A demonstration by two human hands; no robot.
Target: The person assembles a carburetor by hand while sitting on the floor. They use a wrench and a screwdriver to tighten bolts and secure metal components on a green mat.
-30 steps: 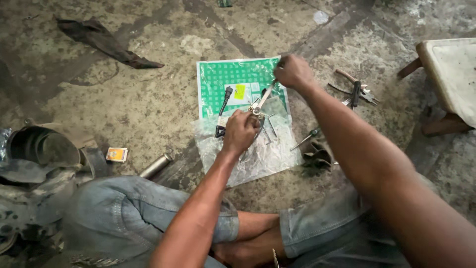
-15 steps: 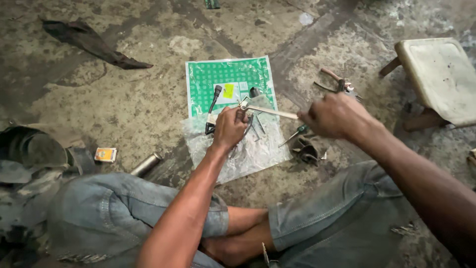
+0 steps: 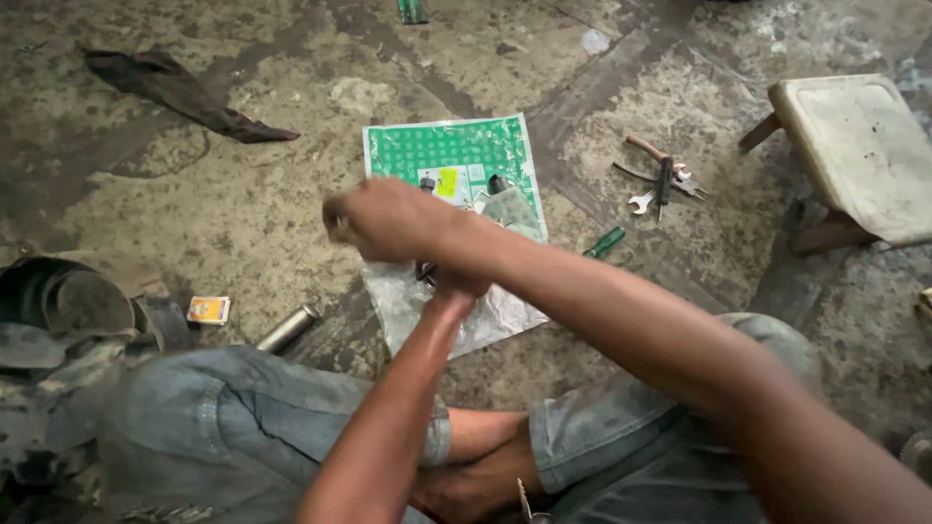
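From the head view, the person sits on a stained concrete floor (image 3: pixel 243 223) with knees in blue jeans, and both arms reach forward and cross over a plastic sheet (image 3: pixel 456 155), green at its far end and clear at its near end, that lies flat on the floor ahead of the knees. The right hand (image 3: pixel 388 218) has swung across to the left side of the sheet and is curled into a loose fist; it is blurred, so I cannot tell whether its fingers hold anything. The left hand (image 3: pixel 456 283) lies under the right forearm, near the middle of the sheet, mostly hidden; whether its fingers are together or apart cannot be told. Small dark metal parts (image 3: pixel 425 272) lie on the sheet just beside the left hand, which is the nearer of the two. A green-handled screwdriver (image 3: pixel 604 243) lies off the sheet's right edge, its long axis slanting away to the right. Farther right are pliers and wrenches (image 3: pixel 665 180), well apart from both hands, and a wooden stool (image 3: pixel 859 155). Left of the knees lie a metal tube (image 3: pixel 286 328) and a small box (image 3: pixel 209 309).
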